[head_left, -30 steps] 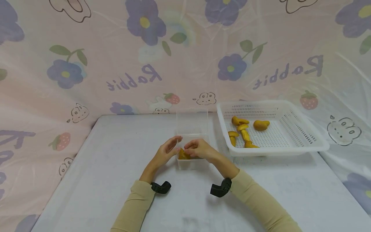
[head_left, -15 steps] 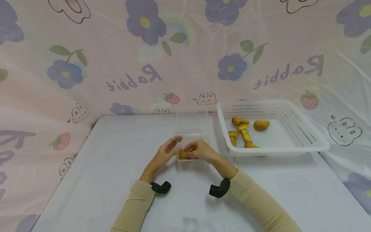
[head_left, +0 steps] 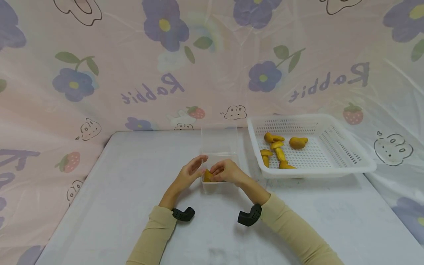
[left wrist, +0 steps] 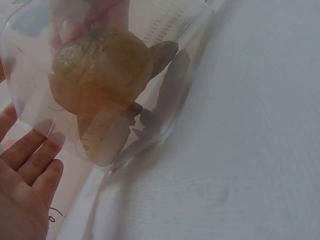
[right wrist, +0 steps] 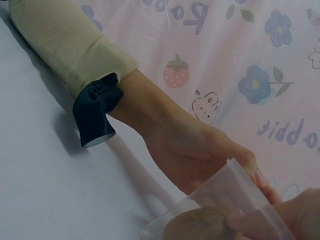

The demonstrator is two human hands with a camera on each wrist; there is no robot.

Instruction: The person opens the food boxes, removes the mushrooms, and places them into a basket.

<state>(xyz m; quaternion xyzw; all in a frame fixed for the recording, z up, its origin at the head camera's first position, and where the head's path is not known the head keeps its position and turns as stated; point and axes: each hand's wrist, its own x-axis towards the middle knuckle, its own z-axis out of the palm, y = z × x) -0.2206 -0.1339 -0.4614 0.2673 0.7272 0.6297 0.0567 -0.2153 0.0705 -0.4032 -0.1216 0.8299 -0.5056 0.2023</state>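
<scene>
A clear plastic box (head_left: 216, 188) stands mid-table with its clear lid (head_left: 219, 140) raised at the back. Yellow-brown mushrooms lie inside; one mushroom (head_left: 207, 176) shows at the left end. My right hand (head_left: 228, 172) reaches into the box, its fingers bent down and pinching a mushroom (left wrist: 102, 75). In the right wrist view its thumb rests on a mushroom (right wrist: 197, 225) behind the clear wall. My left hand (head_left: 188, 175) is at the box's left side, fingers loosely extended. The left wrist view shows its fingertips (left wrist: 54, 142) against the outer wall.
At the right, a white perforated basket (head_left: 318, 171) holds several more mushrooms, including one mushroom (head_left: 298, 142) apart from the others. A white table (head_left: 142, 158) lies under everything. Behind it hangs a printed curtain (head_left: 212, 73) with flowers and rabbits.
My right hand and forearm have shifted slightly left, with the hand staying in the box. My left hand, the box and the basket look unchanged.
</scene>
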